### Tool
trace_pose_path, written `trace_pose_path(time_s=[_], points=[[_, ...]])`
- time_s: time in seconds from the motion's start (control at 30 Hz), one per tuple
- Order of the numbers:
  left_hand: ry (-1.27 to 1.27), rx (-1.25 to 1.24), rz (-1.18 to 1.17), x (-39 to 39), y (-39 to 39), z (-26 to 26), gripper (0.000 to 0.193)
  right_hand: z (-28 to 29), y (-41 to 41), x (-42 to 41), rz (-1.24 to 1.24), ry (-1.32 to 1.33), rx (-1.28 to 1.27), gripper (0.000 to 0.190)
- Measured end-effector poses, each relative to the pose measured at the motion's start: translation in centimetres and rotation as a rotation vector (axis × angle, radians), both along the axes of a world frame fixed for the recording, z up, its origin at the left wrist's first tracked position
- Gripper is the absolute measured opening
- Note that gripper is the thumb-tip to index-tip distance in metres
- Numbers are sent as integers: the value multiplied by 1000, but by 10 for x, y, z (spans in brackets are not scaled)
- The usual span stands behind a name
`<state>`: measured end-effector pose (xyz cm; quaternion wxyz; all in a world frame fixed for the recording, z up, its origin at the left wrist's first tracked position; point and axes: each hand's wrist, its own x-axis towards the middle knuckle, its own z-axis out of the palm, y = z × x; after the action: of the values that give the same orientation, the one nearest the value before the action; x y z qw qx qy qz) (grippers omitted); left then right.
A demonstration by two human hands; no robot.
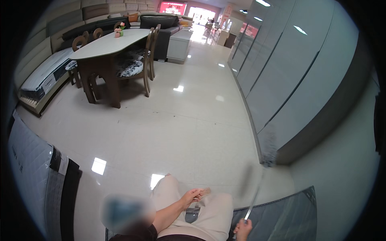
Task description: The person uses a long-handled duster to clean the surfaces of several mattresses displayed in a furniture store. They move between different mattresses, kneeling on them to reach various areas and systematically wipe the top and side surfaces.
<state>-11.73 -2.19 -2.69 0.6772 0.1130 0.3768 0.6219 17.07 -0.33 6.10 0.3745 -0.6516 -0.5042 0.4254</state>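
My right hand (243, 229) grips the lower end of a duster's thin metal pole (255, 195). The pole slants up and away to a fluffy grey duster head (269, 150), blurred, near the bottom corner of a tall wardrobe (289, 90) with glossy light doors. I cannot tell whether the head touches it. My left hand (193, 195) is above my lap, its fingers loosely curled; whether anything small is inside is unclear. Under my beige trousers (208, 221) lies a grey mattress (280, 215), on which I appear to sit.
A plain wall (325, 168) stands at the right. Glossy tile floor (181, 144) stretches ahead. At the left are an upright-edged mattress (30, 153), a white-topped dining table (114, 45) with wooden chairs (132, 69), and a low bed base (36, 107). Bed headboards line the far left.
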Motion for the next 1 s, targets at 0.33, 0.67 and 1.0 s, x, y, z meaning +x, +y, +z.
trace_pose_path(time_s=[0.33, 0.67, 1.0], points=[[-76, 16, -4, 1, 2, -3, 31, -114, -46, 265, -959, -686, 58, 22], [-93, -44, -52, -1, 6, -13, 30, -54, -163, 254, -1582, -93, -523, 30], [-43, -107, -28, -1, 3, -11, 34, -96, -151, 239, -1376, -430, -695, 26]])
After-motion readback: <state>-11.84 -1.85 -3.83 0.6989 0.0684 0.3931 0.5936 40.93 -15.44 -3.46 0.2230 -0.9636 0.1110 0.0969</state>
